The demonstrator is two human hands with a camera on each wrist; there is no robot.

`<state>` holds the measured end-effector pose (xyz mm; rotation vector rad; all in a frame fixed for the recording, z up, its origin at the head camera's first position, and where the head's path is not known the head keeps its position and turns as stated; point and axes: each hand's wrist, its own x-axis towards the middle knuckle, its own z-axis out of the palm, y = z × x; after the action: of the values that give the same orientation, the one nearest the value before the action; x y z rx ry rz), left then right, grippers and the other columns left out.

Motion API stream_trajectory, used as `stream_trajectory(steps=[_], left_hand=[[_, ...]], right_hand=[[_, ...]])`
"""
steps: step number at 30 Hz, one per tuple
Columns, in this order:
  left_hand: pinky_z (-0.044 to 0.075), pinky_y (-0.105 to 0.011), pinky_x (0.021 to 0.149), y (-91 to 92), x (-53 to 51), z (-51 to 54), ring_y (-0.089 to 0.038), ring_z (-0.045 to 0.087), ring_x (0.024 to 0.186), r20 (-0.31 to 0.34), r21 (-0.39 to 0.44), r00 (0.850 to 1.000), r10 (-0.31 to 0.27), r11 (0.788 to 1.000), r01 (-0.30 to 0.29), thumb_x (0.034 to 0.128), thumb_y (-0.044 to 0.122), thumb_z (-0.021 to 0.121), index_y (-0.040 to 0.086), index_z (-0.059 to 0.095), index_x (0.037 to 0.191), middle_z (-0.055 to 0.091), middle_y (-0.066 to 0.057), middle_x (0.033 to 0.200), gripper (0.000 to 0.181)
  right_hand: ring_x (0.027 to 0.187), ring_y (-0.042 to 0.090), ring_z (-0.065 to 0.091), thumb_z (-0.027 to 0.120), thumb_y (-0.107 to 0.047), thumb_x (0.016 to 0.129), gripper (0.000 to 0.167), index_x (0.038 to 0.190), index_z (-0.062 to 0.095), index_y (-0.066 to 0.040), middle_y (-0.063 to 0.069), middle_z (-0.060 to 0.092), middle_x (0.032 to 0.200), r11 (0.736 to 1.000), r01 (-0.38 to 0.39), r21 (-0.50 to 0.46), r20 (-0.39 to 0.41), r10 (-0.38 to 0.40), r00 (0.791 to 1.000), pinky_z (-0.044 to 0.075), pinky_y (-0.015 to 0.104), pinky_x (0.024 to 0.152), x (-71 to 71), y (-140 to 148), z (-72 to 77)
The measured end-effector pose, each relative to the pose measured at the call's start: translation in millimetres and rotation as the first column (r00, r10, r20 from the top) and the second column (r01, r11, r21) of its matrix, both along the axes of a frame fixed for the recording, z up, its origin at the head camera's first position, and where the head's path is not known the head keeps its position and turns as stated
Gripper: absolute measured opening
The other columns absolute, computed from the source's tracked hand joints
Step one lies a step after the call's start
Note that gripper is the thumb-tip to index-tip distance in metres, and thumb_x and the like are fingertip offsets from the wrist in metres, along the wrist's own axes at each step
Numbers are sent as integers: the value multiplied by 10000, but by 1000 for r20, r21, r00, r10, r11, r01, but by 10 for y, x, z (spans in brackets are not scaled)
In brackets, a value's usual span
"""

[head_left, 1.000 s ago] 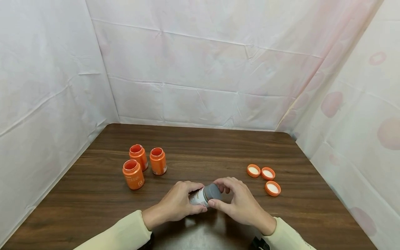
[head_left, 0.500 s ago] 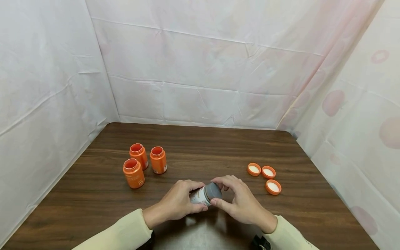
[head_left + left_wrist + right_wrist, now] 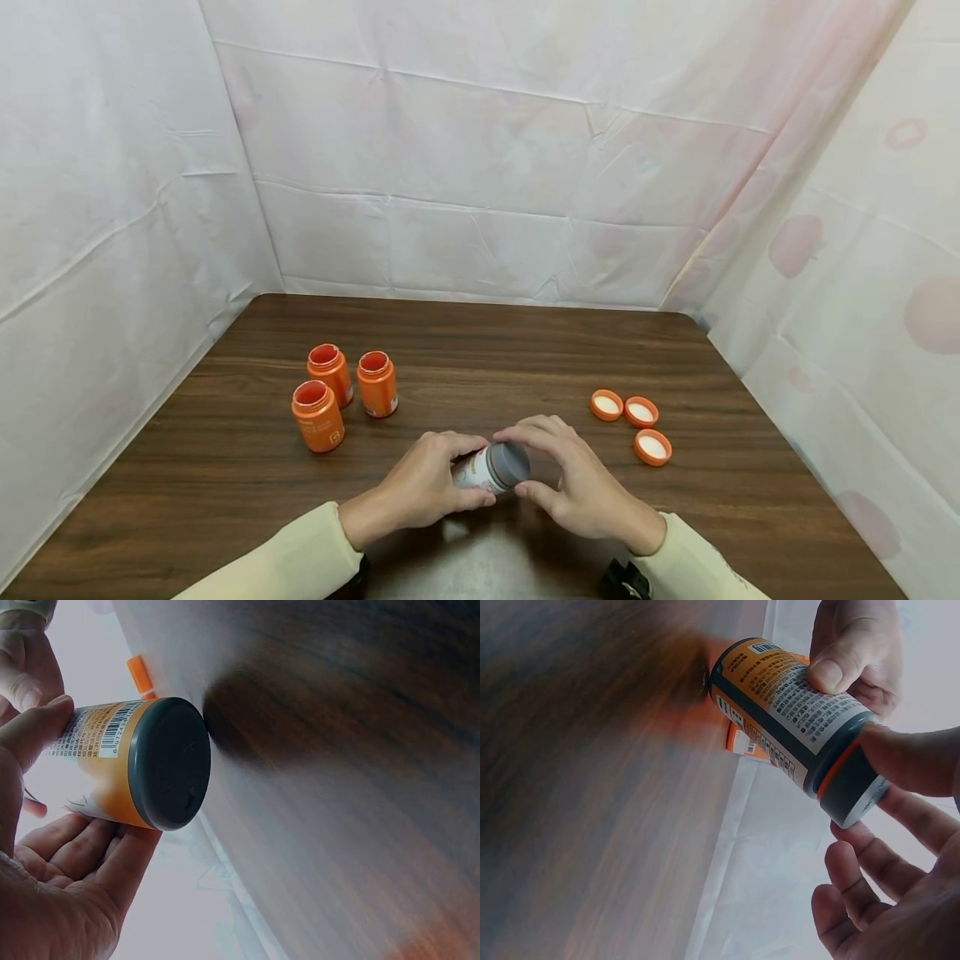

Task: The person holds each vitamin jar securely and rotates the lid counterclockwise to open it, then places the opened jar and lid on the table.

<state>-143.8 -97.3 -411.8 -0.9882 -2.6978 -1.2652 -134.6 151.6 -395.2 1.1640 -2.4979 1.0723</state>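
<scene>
In the head view my left hand (image 3: 427,485) grips a grey bottle (image 3: 472,472) with a white and orange printed label, tilted, its capped end toward the right. My right hand (image 3: 581,483) has thumb and fingertips on opposite sides of its grey cap (image 3: 511,463). The right wrist view shows that thumb on the cap (image 3: 849,789), with an orange ring (image 3: 837,769) between cap and bottle; the other fingers are bent below. From the left wrist, the bottle's dark base (image 3: 171,763) faces the camera, close to the table; whether it touches cannot be told.
Several orange items stand on the brown wooden table (image 3: 480,350): three uncapped orange bottles (image 3: 318,425) at left, and three orange caps (image 3: 652,447) lying with white insides up at right. White sheeting (image 3: 465,167) walls the back and sides.
My right fingers have shifted leftward over the far side of the cap, and the thumb has slid round to its near right edge. My left hand keeps its grip on the bottle.
</scene>
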Motion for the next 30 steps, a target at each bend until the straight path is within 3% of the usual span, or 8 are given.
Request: stream_trajectory(steps=[7,12,19,25,30], left_hand=[[519,-250,723,0,-5,2,-33,606,808,-9,1,1000,-2,1000,2,761,248,923,244,738,1092,679,137,925,379],[513,-240,717,-1,-5,-4,-30,606,800,-16,3,1000,0,1000,0,756,248,925,241,737,1087,677,138,917,381],[523,-262,725,-5,-2,-10,-28,605,807,-9,4,1000,2,1000,-2,758,252,923,243,741,1096,679,142,927,384],[500,-233,708,-4,2,-12,-27,598,798,-5,4,1000,8,1000,-8,760,249,922,255,740,1081,671,146,914,369],[501,-231,705,-2,2,-15,-30,599,800,2,9,1000,7,1000,-7,761,239,922,255,740,1079,673,141,918,366]], right_hand=[[1205,145,500,832,145,690,808,1356,624,-263,-88,568,1335,1000,-10,0,-7,10,1000,476,402,973,14,-12,19],[1208,170,499,824,180,668,844,1361,620,-256,-65,561,1344,1000,-19,-14,-27,19,999,484,406,969,14,-22,19],[1225,168,528,897,-149,796,717,1417,553,-245,-61,570,1348,999,10,-33,8,-10,1000,506,361,976,7,-18,15],[1023,169,607,851,-446,829,601,1347,598,-274,-137,625,1116,991,135,-21,19,-134,991,527,358,847,24,-45,4],[870,156,592,829,-492,836,514,1250,651,-245,-138,619,975,979,205,4,65,-205,977,499,323,755,25,-59,-21]])
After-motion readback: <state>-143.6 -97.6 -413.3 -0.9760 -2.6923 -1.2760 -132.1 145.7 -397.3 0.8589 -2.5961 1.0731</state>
